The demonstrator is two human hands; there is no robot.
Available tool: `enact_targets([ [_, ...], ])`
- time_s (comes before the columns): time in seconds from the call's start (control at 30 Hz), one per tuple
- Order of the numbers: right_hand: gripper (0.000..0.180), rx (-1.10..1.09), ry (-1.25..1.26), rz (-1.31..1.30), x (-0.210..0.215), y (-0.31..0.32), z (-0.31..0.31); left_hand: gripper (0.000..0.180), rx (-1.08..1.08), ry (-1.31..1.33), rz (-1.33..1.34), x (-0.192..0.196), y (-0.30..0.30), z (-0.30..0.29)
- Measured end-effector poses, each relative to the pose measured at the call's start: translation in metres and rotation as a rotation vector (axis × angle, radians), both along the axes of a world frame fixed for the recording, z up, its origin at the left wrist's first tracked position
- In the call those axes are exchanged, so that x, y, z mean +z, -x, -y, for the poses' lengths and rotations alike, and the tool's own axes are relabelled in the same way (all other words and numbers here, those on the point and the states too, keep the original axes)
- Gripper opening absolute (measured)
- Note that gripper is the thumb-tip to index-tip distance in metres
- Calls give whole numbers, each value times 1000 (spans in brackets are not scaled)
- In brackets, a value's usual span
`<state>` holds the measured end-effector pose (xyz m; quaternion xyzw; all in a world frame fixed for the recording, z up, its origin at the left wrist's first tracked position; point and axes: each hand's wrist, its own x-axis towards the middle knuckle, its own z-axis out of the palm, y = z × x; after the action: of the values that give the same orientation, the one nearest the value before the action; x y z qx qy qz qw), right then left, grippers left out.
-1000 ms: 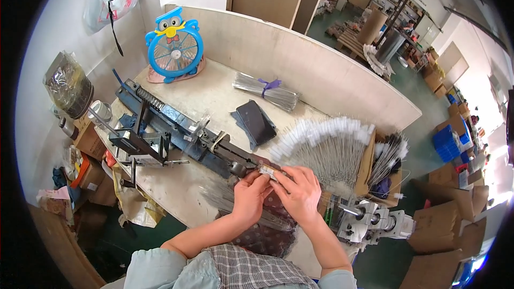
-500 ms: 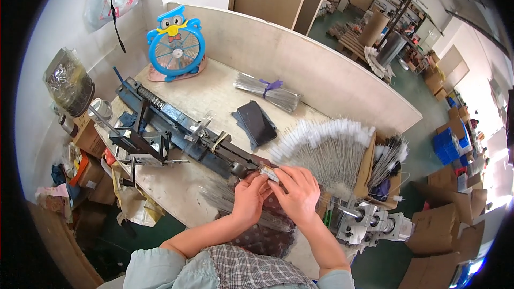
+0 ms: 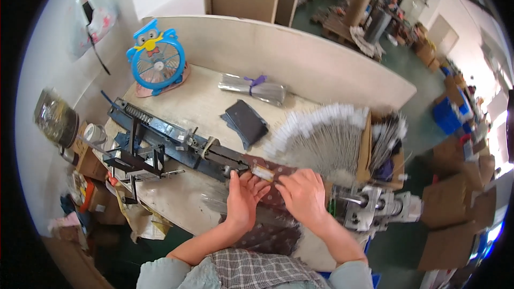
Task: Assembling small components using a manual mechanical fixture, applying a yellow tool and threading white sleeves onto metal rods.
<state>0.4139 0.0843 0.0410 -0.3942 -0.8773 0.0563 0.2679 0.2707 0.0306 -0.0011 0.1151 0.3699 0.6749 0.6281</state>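
My left hand is by the near end of a long dark metal bench device. Its thumb points up and its fingers are apart, with nothing seen in them. My right hand is to the right, fingertips bent together; whatever they hold, if anything, is too small to make out. Just beyond and between the hands lies a small white piece with an orange-brown edge. Under it spreads a brown dotted cloth, which runs down toward my lap. Thin clear or grey strands lie left of my left wrist.
Right of my hands stand a fan of white-tipped wire brushes, a cardboard box of more brushes and a silver clamp-like machine. Farther back are a dark phone-like slab, a tied bundle and a blue cartoon fan.
My hands have moved apart. The left fingers have opened, and the small white piece both hands were holding now shows between them. The whole view has shifted slightly.
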Motion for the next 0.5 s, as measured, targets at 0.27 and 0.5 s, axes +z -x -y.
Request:
enact_targets([
  [0.27,13,-26,36,-212,0,-33,11,50,-107,157,-205,-2,8,15],
  [0.5,10,-43,306,14,-72,-60,53,41,372,309,-326,-56,130,72],
])
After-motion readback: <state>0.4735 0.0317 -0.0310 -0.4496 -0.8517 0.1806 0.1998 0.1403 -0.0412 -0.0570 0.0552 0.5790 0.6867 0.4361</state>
